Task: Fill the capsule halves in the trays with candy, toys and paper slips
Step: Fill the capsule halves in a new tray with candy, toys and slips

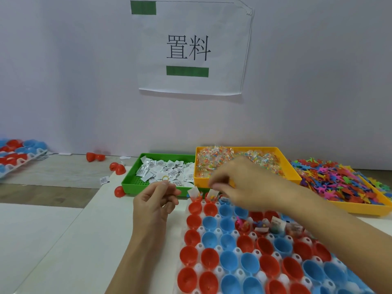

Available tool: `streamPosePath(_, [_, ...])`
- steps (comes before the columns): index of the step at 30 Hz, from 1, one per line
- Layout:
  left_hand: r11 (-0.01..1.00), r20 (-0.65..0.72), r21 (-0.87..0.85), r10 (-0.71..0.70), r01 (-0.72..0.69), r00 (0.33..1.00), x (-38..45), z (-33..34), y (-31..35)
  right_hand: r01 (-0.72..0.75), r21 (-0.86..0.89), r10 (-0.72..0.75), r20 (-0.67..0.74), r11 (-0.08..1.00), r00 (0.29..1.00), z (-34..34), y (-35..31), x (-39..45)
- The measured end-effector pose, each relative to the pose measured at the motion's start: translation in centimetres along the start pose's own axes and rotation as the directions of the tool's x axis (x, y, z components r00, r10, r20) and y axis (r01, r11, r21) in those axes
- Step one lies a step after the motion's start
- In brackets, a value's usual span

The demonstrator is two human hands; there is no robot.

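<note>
The left hand point(156, 200) is hovering beside the white tray point(218, 232) of red and blue capsule halves point(210, 258) on the desk point(63, 240), its grip curling around something small that cannot be made out. The right hand point(235, 183) is reaching across the tray's far row, blurred, so its grip cannot be told. Beyond are sitting a green tray point(131, 179) of paper slips point(167, 171), a yellow tray point(290, 168) of candy point(214, 161), and another holding bright toys point(339, 181).
</note>
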State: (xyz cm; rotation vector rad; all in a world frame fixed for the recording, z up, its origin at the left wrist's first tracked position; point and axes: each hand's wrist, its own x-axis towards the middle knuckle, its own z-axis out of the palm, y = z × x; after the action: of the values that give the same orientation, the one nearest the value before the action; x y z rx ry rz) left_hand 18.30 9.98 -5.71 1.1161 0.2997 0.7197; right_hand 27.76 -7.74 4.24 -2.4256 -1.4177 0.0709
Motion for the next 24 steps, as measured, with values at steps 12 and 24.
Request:
streamPosePath(12, [0.998, -0.026, 0.057, 0.002, -0.001, 1.000, 0.3, -0.1, -0.5, -0.062, -0.459, 0.165, 0.187, 0.886, 0.968, 5.5, -3.8, 12.6])
streamPosePath(24, [0.994, 0.000, 0.107, 0.018, -0.018, 1.000, 0.3, -0.2, -0.7, -0.022, -0.313, 0.033, 0.030, 0.950, 0.999, 5.8, -2.2, 12.0])
